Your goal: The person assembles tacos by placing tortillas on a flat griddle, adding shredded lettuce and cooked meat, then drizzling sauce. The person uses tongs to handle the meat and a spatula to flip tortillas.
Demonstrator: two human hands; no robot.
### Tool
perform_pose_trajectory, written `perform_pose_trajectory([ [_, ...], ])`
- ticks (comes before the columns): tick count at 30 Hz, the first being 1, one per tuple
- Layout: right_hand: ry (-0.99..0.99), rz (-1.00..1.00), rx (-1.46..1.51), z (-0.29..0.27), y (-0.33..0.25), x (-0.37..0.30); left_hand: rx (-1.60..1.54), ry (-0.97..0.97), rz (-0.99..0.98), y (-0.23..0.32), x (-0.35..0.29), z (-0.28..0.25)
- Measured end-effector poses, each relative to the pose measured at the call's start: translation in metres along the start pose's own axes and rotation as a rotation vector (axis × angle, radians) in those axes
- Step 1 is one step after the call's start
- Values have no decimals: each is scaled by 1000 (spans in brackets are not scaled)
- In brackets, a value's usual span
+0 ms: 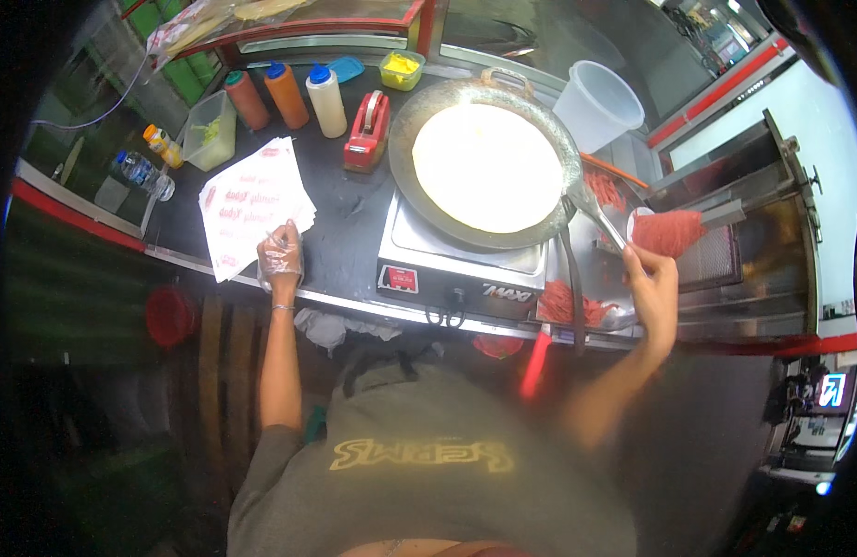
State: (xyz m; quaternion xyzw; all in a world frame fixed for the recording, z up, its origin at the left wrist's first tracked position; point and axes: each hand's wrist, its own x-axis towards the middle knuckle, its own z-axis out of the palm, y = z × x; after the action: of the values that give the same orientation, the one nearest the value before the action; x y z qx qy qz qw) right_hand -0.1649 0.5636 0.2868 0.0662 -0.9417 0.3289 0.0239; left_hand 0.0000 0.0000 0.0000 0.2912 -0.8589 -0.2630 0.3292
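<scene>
My left hand (281, 256), in a clear plastic glove, rests on the near edge of a stack of printed white wrapping papers (252, 200), fingers curled together at the sheets. My bare right hand (653, 288) is closed around the handle of a metal spatula (607, 221). The spatula's blade touches the right rim of a wide dark pan (405, 190). A large, pale round flatbread (484, 167) covers most of the pan's floor. Beneath the pan stands a silver and black gas stove (466, 278).
A meat cone (670, 232) on a skewer and shredded meat (572, 304) lie at right. A red-handled knife (537, 362) juts past the counter edge. Behind stand sauce bottles (326, 102), a red tape dispenser (367, 130), tubs of lettuce (210, 132) and yellow slices (402, 67), and a bucket (597, 107).
</scene>
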Motion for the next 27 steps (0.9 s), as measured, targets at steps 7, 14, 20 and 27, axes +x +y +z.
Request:
perform_pose_trajectory([
  [7,-95,-186,385,91,-8,88,-13,45,3,10,4,-8],
  [14,-50,-401,643,40,-53,58,93,84,58,1,4,1],
  [20,146,-465,298,55,-48,29,8,95,-11,8,4,2],
  [27,21,-141,-52,72,-48,-12,2,9,-27,26,5,-11],
])
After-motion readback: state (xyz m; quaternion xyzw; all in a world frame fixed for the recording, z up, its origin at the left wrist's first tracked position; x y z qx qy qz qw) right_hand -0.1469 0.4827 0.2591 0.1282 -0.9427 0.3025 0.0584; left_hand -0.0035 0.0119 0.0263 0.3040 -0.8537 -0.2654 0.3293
